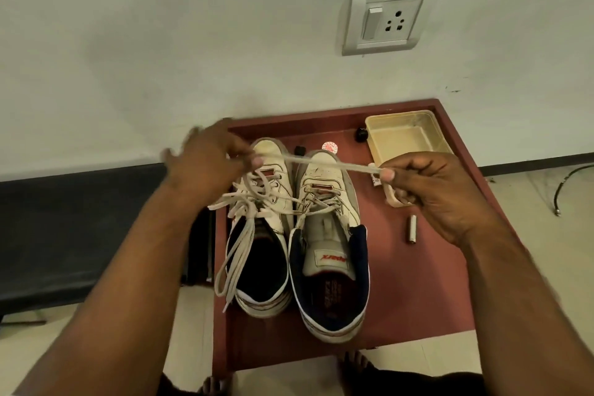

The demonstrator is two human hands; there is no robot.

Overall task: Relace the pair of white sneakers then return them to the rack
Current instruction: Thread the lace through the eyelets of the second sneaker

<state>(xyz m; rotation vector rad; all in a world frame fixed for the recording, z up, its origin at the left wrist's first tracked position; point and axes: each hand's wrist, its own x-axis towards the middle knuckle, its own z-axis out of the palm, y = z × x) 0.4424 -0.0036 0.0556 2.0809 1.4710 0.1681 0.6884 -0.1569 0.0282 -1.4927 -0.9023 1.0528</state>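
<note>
I hold a flat off-white shoelace (328, 163) stretched taut between my two hands above the pair of white low-top sneakers with navy lining (299, 235), which sit side by side, toes toward the wall, on the reddish-brown worktop (418, 267). My left hand (205, 161) pinches one end of the lace between thumb and fingertips over the toe of the left sneaker (260, 222); its other fingers are spread and blurred. My right hand (430, 190) pinches the other end with curled fingers, and a slack loop of the same lace hangs under its palm.

The right sneaker (331, 244) looks laced only through its lowest eyelets, so I judge the relacing to be at an early stage. The left sneaker's lace is loose, its long ends trailing over the heel and off the worktop's edge.

The main risk is tangling: the stretched lace passes directly over the loose crossings of both sneakers, and lowering it carelessly could snag them or thread the wrong shoe. Pulling hard could drag a sneaker toward the near edge. My right hand works close to the clear rectangular plastic tray (408, 135) and the small cylindrical battery (412, 228), either of which a sweep could knock. No rack is in view.
</note>
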